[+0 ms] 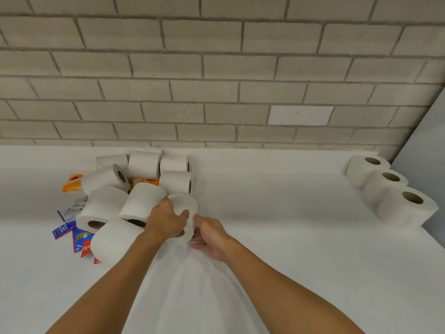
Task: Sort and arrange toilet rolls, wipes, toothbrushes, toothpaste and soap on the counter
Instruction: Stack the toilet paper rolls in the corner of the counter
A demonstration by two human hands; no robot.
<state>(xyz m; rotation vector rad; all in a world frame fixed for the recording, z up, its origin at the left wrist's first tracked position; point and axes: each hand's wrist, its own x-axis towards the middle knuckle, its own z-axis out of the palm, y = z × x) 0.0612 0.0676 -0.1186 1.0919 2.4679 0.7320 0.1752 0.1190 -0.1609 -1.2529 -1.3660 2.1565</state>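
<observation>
At the far left of the white counter, an orange packet is seen lying near the back, and flat blue and red packets are spread nearer the front edge, partly covered by the rolls beside them. Just right of these, a loose pile of toilet rolls is heaped, most lying on their sides, with an orange box wedged among them. At the pile's right edge, one toilet roll is held on its side between both hands. The left hand is wrapped over its near end, its grip closed around the roll with the thumb across the top. The right hand is pressed against the roll's right side, fingers curled under it. Well apart, at the far right, three upright rolls are lined up touching one another along the side wall.
</observation>
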